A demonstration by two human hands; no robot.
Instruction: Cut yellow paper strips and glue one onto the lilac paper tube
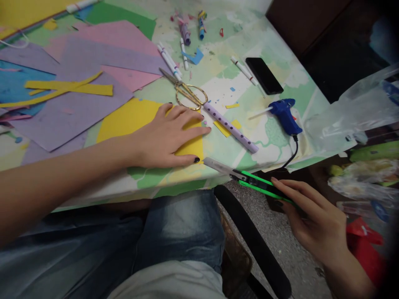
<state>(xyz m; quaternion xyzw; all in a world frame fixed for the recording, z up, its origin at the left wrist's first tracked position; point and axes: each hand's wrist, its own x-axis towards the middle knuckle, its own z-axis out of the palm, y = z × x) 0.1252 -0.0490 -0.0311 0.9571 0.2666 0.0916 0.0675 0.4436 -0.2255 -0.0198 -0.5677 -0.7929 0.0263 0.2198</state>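
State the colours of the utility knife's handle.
The utility knife's handle is bright green and black, best seen in the head view.

Left hand [170, 139] — flat, palm down, fingers spread, thumb extended rightward; the left forearm [71, 182] enters from the left edge. Right hand [314, 220] — thumb and fingers closed in a grip, pointing up and leftward; the right wrist [346, 261] lies at lower right.

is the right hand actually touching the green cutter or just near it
Touching. The head view shows the right hand gripping the rear of the green cutter, its fingers against the handle with no gap between.
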